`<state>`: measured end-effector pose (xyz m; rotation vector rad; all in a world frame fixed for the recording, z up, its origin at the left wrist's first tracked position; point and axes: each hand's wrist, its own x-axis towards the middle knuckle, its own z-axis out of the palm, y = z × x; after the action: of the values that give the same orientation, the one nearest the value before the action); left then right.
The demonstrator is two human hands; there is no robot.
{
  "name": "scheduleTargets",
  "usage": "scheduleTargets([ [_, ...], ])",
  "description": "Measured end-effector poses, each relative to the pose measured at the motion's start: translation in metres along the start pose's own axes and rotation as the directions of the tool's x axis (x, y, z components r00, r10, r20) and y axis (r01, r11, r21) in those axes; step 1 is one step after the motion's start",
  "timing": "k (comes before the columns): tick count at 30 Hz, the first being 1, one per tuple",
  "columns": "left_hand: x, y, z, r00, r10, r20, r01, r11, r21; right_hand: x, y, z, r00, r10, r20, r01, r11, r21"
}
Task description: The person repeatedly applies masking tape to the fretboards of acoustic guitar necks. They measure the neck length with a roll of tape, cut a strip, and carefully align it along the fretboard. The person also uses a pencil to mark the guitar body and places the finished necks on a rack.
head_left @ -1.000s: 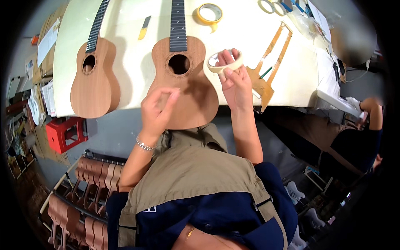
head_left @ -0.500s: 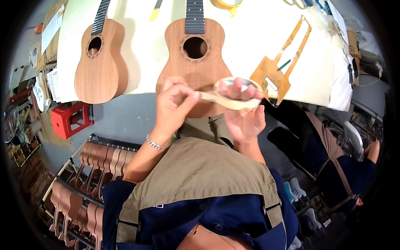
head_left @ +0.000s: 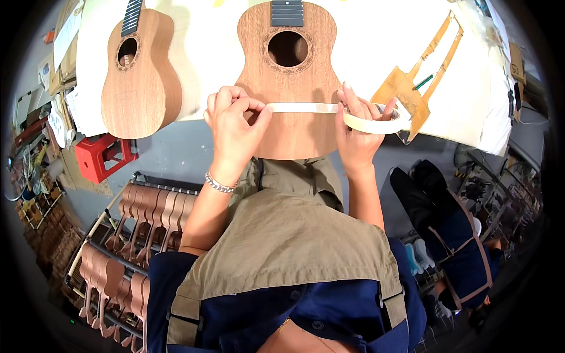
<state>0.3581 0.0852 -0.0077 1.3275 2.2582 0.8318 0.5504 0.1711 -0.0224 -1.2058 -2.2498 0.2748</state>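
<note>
A ukulele point(head_left: 276, 82) with a brown wooden body and dark fretboard lies face up in front of me, its lower end at the table's near edge. Across its lower body stretches a pale strip of masking tape point(head_left: 303, 107). My left hand point(head_left: 232, 120) pinches the strip's free end between thumb and fingers. On the other side my right hand point(head_left: 360, 132) grips the tape roll point(head_left: 379, 125), with fingers passing through its ring. Whether the strip touches the wood, I cannot tell.
A second ukulele point(head_left: 141, 76) lies at the left. A worn wooden template point(head_left: 406, 88) with a green stick is at the right. Below the table stand a red stool point(head_left: 100, 157) and a rack of wooden necks point(head_left: 153, 212). Another person point(head_left: 459, 253) is at the lower right.
My hands have moved apart, drawing a longer strip of tape off the roll across the ukulele. The view has shifted, and the other person has changed posture.
</note>
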Motion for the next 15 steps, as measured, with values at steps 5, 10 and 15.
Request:
scheduleTargets([
  [5,0.001,0.001,0.002,1.000,0.001,-0.013,-0.001,1.000,0.017,-0.001,0.001,0.004,1.000,-0.007,0.005,0.007,0.999,-0.033],
  [10,-0.007,-0.005,0.006,0.996,0.015,-0.091,-0.016,1.000,-0.010,-0.004,0.002,0.006,1.000,-0.016,-0.003,0.015,0.998,-0.066],
  [15,-0.036,0.006,0.007,0.955,0.254,0.151,-0.295,0.853,0.430,-0.004,0.006,0.012,1.000,-0.014,-0.004,0.014,0.999,-0.041],
])
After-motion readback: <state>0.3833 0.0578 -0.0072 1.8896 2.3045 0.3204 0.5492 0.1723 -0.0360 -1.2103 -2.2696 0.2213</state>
